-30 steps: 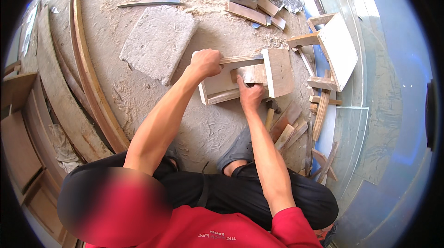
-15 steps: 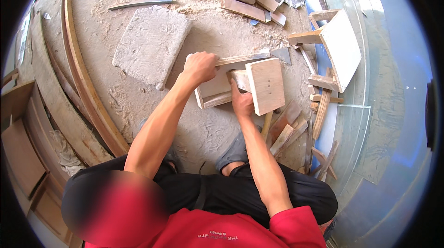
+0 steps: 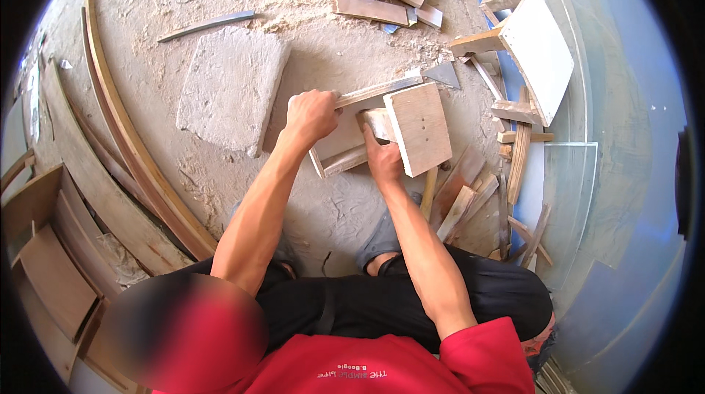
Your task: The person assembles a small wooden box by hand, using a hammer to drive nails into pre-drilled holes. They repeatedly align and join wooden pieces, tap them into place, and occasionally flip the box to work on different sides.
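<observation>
A small wooden frame of light strips [image 3: 382, 90] stands on the dusty floor between my hands. It has a square plywood panel [image 3: 420, 129] at its right end and a lower strip [image 3: 344, 161] on its near side. My left hand [image 3: 312, 116] is closed in a fist round the frame's far left corner. My right hand [image 3: 384, 160] grips a short wood block [image 3: 379, 124] beside the panel's left face, thumb on top; its other fingers are mostly hidden underneath.
A flat stone slab [image 3: 231, 89] lies to the left, a thin metal strip [image 3: 205, 26] beyond it. On the right are a white-topped wooden piece with legs [image 3: 540, 56], wood offcuts [image 3: 457, 214] and glass sheets [image 3: 569, 203]. Long curved boards [image 3: 136, 137] run along the left.
The whole view has shifted slightly. Both hands keep the same grip, and the wooden frame shows hardly any movement against the floor.
</observation>
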`<move>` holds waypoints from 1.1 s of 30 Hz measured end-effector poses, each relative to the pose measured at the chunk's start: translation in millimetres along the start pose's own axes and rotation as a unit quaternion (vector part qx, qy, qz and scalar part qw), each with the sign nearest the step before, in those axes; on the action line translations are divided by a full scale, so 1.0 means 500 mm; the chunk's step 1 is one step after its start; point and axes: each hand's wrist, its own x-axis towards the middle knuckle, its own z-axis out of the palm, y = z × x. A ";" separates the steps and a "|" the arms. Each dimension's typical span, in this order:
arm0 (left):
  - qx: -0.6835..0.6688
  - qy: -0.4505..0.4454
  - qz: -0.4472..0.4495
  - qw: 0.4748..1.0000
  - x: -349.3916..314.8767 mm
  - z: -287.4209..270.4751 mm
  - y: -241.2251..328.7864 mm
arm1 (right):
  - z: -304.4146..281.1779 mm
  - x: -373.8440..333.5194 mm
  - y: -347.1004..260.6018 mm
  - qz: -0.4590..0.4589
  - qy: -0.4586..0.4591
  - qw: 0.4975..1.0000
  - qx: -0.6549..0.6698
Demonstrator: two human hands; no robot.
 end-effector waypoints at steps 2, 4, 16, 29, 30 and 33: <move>0.002 0.002 0.002 1.000 0.003 -0.001 -0.003 | 0.010 -0.002 -0.003 0.002 0.030 0.999 -0.012; 0.001 -0.003 0.001 1.000 0.005 -0.006 0.002 | 0.020 -0.011 -0.002 -0.009 0.008 0.998 -0.056; -0.500 0.396 -0.205 0.742 -0.072 0.099 -0.013 | -0.033 0.040 -0.017 0.232 0.063 0.915 0.323; -0.679 0.198 -0.162 0.688 -0.118 0.196 -0.022 | -0.037 0.034 -0.012 0.241 0.100 0.875 0.408; -0.684 0.204 -0.152 0.684 -0.120 0.201 -0.024 | -0.043 0.038 -0.013 0.234 0.096 0.874 0.416; -0.702 0.208 -0.126 0.669 -0.128 0.212 -0.024 | -0.064 0.041 -0.014 0.218 0.088 0.868 0.437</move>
